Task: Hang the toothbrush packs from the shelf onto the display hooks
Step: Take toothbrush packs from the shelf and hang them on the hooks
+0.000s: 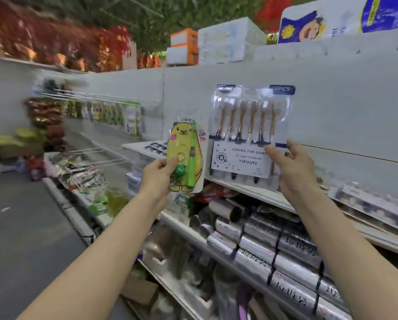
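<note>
Against the white back panel [332, 107] of a shop aisle, two toothbrush packs are held up: the left hand [157, 174] pinches a yellow bear pack [185, 151] with one green brush, the right hand [290, 167] pinches a six-brush pack [249, 130], above shelves [272, 197] of silver rolls [274, 248].

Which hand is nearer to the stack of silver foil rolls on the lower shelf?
Right. The right hand holds the clear multi-brush pack almost directly above the silver foil rolls; the left hand, gripping the yellow bear pack, is farther left.
</note>
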